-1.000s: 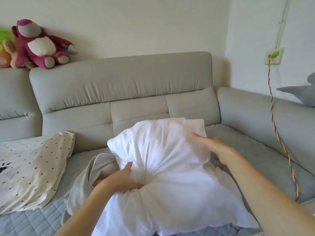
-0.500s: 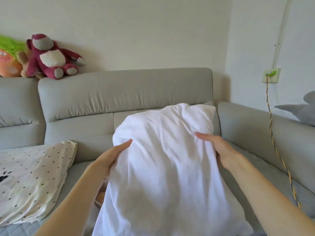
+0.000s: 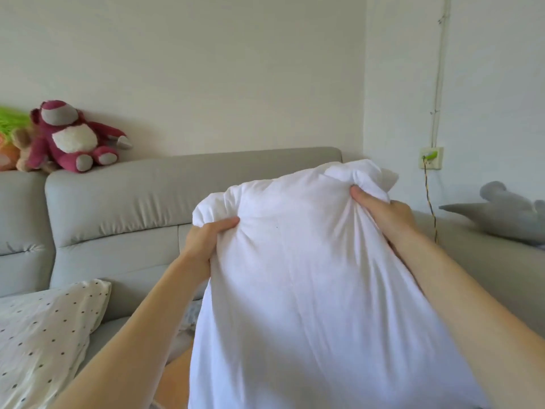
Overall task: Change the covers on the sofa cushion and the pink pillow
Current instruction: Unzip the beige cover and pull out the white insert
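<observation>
A white bare cushion stands upright in front of me, lifted above the sofa seat. My left hand grips its upper left edge, thumb pressed into the fabric. At the upper right corner my right hand pinches a bunch of the white fabric. A cream pillow with dark dots lies on the seat at the lower left. The cushion hides the seat under it.
The grey sofa runs along the wall and turns at the right. A magenta plush bear and another plush sit on its backrest at left. A grey plush lies on the right arm. A cable hangs from a wall socket.
The cushion has been raised from the seat to chest height. Both hands slid up to its top corners and closed on the fabric. The camera tilted upward.
</observation>
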Available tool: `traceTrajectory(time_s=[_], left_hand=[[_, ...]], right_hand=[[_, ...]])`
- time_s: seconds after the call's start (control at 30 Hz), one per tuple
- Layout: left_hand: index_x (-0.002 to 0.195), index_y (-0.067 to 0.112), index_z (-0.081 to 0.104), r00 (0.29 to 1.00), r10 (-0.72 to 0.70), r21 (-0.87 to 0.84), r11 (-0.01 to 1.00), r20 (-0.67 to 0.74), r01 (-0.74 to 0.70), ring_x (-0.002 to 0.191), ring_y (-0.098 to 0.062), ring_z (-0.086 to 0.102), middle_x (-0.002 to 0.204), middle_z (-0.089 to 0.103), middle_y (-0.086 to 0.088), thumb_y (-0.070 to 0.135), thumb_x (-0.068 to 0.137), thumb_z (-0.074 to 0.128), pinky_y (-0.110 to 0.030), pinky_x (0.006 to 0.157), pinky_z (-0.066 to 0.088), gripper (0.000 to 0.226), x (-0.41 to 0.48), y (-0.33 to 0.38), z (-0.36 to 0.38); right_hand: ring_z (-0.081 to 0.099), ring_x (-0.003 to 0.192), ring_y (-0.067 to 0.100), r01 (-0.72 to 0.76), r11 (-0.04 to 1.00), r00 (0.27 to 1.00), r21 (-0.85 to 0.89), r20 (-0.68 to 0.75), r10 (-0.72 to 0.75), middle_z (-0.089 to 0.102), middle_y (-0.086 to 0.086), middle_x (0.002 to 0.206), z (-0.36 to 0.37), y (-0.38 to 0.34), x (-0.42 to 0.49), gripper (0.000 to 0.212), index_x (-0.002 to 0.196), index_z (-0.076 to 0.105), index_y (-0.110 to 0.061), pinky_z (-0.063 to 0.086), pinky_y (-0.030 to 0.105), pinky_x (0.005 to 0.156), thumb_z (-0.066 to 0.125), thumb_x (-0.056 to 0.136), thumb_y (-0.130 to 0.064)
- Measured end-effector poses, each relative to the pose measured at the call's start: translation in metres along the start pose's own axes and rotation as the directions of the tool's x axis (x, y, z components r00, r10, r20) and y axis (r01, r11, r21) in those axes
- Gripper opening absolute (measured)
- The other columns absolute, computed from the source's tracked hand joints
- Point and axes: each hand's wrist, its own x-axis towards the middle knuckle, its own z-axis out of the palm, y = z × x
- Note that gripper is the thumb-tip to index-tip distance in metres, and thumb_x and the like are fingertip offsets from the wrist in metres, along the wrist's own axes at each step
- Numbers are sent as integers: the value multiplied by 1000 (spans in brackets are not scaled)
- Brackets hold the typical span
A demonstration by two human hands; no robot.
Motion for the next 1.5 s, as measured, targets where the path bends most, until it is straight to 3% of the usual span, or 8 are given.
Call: traceTrajectory(time_s=[0.2, 0.3, 0.47, 0.73, 0.9, 1.17, 1.33, 1.5], left_hand=[[156, 33, -7, 988, 133, 613, 788, -76, -59, 145, -38, 23, 164, 4, -12, 46, 85, 73, -49, 115, 27, 108, 24, -25, 56], [156, 38, 15, 975, 196, 904, 389, 109, -180, 150, -33, 10, 165, 4, -9, 72, 87, 46, -52, 119, 18, 83, 14, -74, 83], [151, 52, 18, 865, -84, 864, 149, 495, -480, 152, -14, -7, 164, -1, 16, 72, 94, 22, -55, 120, -2, 60, -40, -171, 139], [146, 61, -8, 952, -23, 930, 222, 306, -294, 150, -16, -19, 160, -19, 21, 88, 79, 13, -58, 117, -13, 75, -95, -260, 102], [140, 66, -11, 984, -153, 893, 423, -95, 152, 146, -44, 7, 161, -20, -2, 101, 59, 31, -66, 111, 16, 97, -124, -253, 84], [153, 43, 14, 995, 29, 673, 735, 94, -85, 114, -31, 51, 129, 48, -14, 34, 88, 70, -32, 88, 39, 86, -105, -240, 102], [141, 45, 42, 916, 385, 589, 715, 116, -375, 79, -7, 44, 116, 37, 0, 19, 94, 61, -23, 80, 35, 57, -49, -173, 133], [144, 45, 36, 903, 422, 511, 760, 84, -403, 104, -22, 52, 138, 29, -6, 33, 95, 59, -30, 93, 42, 55, 24, -146, 172]], right_hand=[[40, 136, 33, -22, 674, 991, -739, -104, -82, 40, 8, 152, -45, 18, 24, 85, 151, 25, -26, 39, 42, 101, 63, 83, -60], [23, 145, 32, 39, 402, 999, -915, 20, -50, 31, -3, 156, -46, 75, 8, 72, 149, 28, -38, 28, 56, 111, 44, 87, -71], [12, 150, 21, 263, 288, 872, -921, 354, 337, 14, -17, 163, -56, 156, -39, 54, 148, 24, -52, 15, 61, 115, 19, 95, -65], [-16, 149, 34, 12, 149, 951, -989, 57, 303, -12, -6, 165, -101, 211, -108, 91, 152, -9, -48, -12, 66, 111, 1, 74, -92], [9, 149, 40, -217, 303, 900, -928, -70, 430, -6, 10, 165, -119, 204, -123, 121, 146, -13, -57, 15, 64, 115, 23, 43, -109], [58, 110, 31, 1, 476, 998, -879, 32, 57, 58, -1, 118, -84, 194, -113, 55, 120, 41, -40, 46, 40, 78, 65, 76, -64], [57, 102, 30, 153, 476, 957, -866, 8, -291, 49, -2, 115, -68, 146, -55, 38, 120, 45, -38, 37, 35, 65, 60, 89, -54], [46, 121, 28, 151, 508, 962, -848, 8, -274, 44, 1, 130, -67, 123, 42, 59, 136, 41, -42, 46, 41, 84, 61, 85, -62]])
